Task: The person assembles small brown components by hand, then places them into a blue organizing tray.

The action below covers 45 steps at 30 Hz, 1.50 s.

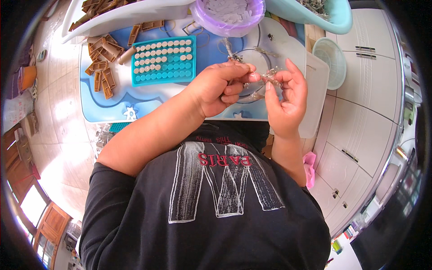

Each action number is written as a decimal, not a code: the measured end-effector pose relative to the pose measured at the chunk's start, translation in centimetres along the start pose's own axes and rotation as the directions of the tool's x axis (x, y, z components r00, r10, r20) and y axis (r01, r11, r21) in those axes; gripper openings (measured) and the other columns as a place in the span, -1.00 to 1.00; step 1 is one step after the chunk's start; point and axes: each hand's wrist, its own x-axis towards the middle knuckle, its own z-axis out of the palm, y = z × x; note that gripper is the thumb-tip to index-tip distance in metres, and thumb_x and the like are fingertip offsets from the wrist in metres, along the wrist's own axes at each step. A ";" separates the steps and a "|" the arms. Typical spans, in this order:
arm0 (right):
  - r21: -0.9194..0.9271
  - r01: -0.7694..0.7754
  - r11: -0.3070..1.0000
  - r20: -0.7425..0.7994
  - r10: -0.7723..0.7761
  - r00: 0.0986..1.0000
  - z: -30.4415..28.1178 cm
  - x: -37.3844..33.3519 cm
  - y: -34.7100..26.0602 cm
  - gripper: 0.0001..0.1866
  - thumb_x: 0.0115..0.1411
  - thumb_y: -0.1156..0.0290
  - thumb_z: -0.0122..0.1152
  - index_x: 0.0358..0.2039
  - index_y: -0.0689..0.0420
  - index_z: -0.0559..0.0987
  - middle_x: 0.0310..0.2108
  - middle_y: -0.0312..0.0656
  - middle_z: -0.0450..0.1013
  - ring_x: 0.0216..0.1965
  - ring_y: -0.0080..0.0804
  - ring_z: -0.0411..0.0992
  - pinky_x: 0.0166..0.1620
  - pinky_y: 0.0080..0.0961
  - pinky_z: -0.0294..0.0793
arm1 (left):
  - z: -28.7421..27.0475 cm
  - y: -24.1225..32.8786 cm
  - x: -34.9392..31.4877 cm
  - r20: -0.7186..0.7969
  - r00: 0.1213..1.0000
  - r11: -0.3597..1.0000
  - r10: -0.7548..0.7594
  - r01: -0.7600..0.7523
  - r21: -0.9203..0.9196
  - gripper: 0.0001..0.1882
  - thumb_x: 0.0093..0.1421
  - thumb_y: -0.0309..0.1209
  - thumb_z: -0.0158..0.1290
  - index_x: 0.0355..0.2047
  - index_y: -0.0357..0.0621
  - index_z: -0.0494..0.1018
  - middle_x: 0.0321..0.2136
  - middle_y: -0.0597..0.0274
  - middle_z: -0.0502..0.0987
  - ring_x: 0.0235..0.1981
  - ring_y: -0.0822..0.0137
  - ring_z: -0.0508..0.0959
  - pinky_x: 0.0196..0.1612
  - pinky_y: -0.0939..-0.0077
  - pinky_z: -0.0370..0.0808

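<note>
Over the front right of the low table, my two hands meet fingertip to fingertip. My left hand (220,85) is closed, its thumb and forefinger pinched together; anything between them is too small to make out. My right hand (288,99) holds a cluster of small shiny wire-like parts (272,75) between thumb and fingers, the other fingers curled loosely upward. To the left of them lies a teal tray (136,77) with rows of round pockets. Small pale round pieces (163,44) fill its far rows, while several nearer pockets hold none. More shiny parts (234,56) lie just beyond my hands.
Brown plastic casings (105,49) are heaped at the table's left. Along the far edge stand a white bin (135,17) of brown casings, a purple bowl (229,28) of white pieces and a light teal basin (339,18) of metallic bits. White cabinets (364,94) line the right.
</note>
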 end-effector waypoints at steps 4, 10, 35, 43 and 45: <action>-0.234 0.076 0.969 -0.014 -0.081 0.997 -0.4 0.6 0.4 -0.38 -0.03 0.78 0.05 0.11 0.22 0.27 -0.36 -0.15 0.40 -0.31 -0.37 0.41 -0.15 -0.49 0.41 | -0.1 0.0 -0.1 0.037 0.999 0.988 0.029 -0.034 0.148 -0.83 0.23 -0.39 -0.07 -0.25 -0.23 0.40 -0.43 0.28 0.50 -0.79 0.68 0.09 -0.78 0.79 -0.03; -0.357 0.182 0.916 0.091 -0.160 0.983 -0.4 1.8 0.1 -0.45 -0.06 0.81 0.04 0.00 0.15 0.41 -0.25 -0.12 0.42 -0.20 -0.31 0.43 -0.14 -0.45 0.44 | 0.7 0.0 -0.5 -0.030 0.999 0.949 0.035 -0.024 0.313 -0.81 0.18 -0.35 0.02 -0.29 -0.23 0.46 -0.47 0.30 0.51 -0.72 0.65 0.18 -0.69 0.77 0.05; -0.388 0.218 0.895 0.175 -0.161 0.971 -2.7 2.9 -1.3 -0.82 -0.18 0.76 0.08 -0.58 0.16 0.45 -0.43 -0.19 0.43 -0.38 -0.30 0.42 -0.25 -0.48 0.39 | 1.2 -0.1 -0.1 -0.178 0.915 0.859 0.362 -0.253 0.446 -0.79 0.14 -0.34 0.09 -0.28 -0.21 0.46 -0.50 0.26 0.53 -0.77 0.65 0.18 -0.76 0.76 0.03; 0.239 -0.134 0.962 0.029 0.130 0.991 -2.9 2.0 0.2 -0.87 0.03 0.73 -0.01 -0.41 0.24 0.42 -0.34 -0.18 0.35 -0.33 -0.45 0.40 -0.21 -0.55 0.42 | 1.6 -0.1 -0.7 -0.030 0.963 0.803 0.267 -0.205 0.559 -0.72 0.05 -0.50 0.16 -0.19 -0.18 0.47 -0.39 0.36 0.46 -0.41 0.56 0.40 -0.44 0.72 0.31; 0.407 -0.215 0.888 0.019 0.227 0.974 -3.0 2.0 0.1 -0.89 0.08 0.71 -0.03 -0.38 0.25 0.40 -0.32 -0.20 0.33 -0.32 -0.47 0.39 -0.19 -0.52 0.43 | 1.7 -0.3 -0.6 -0.042 0.962 0.813 0.268 -0.203 0.546 -0.71 0.04 -0.51 0.16 -0.18 -0.17 0.47 -0.40 0.36 0.46 -0.41 0.57 0.40 -0.45 0.72 0.31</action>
